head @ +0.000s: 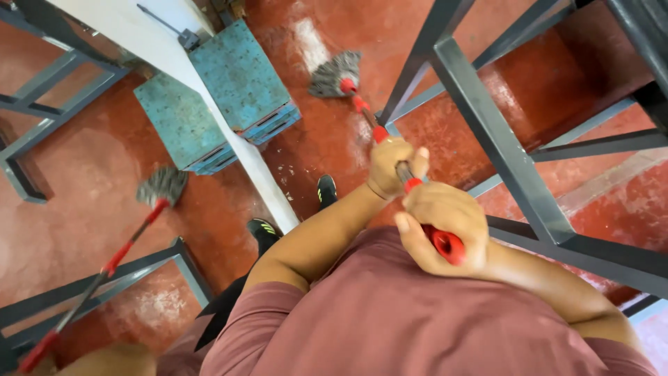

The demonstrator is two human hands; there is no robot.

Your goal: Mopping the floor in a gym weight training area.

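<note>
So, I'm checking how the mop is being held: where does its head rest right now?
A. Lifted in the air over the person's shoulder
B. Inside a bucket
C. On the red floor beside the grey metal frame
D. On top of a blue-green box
C: the mop head lies spread on the red floor next to the grey metal frame, while the left hand and right hand both hold the mop handle.

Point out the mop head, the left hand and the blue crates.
mop head (335,74), head view, middle of the grey strands
left hand (392,166), head view, back of the hand
blue crates (240,75), head view, top of the upper crate
</note>
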